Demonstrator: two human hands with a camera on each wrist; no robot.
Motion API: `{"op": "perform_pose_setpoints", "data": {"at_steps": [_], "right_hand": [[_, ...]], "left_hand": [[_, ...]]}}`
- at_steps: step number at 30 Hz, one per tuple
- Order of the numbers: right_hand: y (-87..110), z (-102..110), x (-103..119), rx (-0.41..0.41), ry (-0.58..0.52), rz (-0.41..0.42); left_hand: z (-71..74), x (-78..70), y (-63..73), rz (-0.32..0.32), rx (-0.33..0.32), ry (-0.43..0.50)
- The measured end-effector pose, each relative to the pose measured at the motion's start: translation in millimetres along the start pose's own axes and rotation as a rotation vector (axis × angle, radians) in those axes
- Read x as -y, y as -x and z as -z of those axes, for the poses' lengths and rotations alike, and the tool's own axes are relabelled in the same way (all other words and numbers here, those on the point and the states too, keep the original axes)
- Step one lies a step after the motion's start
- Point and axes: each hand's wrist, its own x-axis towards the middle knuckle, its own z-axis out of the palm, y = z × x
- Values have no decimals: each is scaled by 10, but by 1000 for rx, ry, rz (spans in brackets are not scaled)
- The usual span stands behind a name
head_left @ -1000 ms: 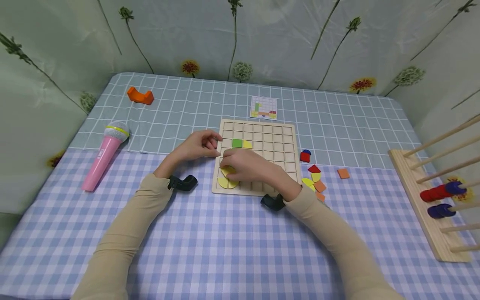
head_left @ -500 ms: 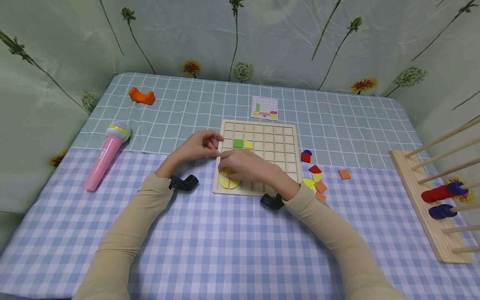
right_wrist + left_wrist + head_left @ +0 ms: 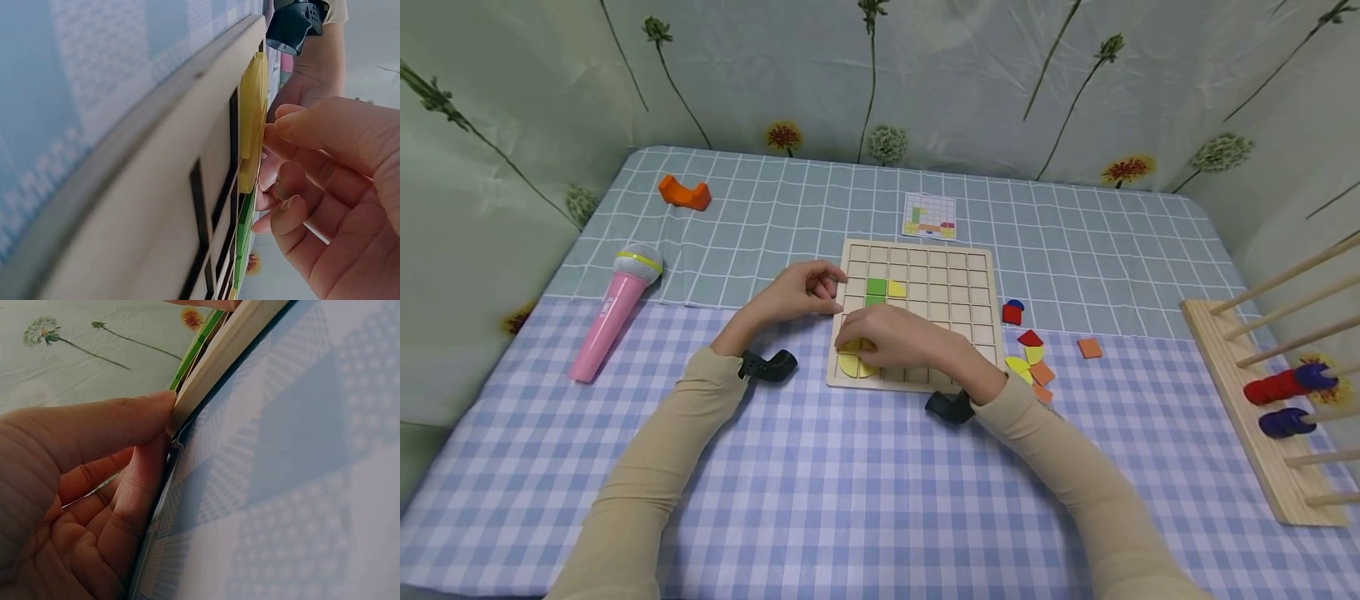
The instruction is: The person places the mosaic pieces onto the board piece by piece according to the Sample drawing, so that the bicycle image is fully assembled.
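Note:
A wooden grid board lies before me, bearing two green square tiles, one yellow tile beside them and yellow quarter-circle tiles at its near left corner. My left hand pinches the board's left edge; the left wrist view shows the thumb on the upper edge and a finger below. My right hand is over the near left squares, loosely bent. In the right wrist view its thumb and index fingertips are right at the face of a yellow tile. The hand hides some squares.
Loose red, blue, yellow and orange tiles lie right of the board. A pattern card is behind it. A pink toy microphone and an orange curved block are at left, a wooden peg rack with rings at right.
My right hand has shifted slightly toward me over the board, uncovering the second green tile. The left hand stays at the board's edge.

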Motion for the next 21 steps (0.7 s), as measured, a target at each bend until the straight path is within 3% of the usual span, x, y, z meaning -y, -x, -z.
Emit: {"op": "perform_pose_setpoints", "data": {"at_steps": [10,21], "right_hand": [[106,15,6,-45,14,-58],[455,89,-69,-113,19,-174]], "left_hand": [[-11,7,-3,2,1,-9],[-13,-31,11,12,-5,-12]]}}
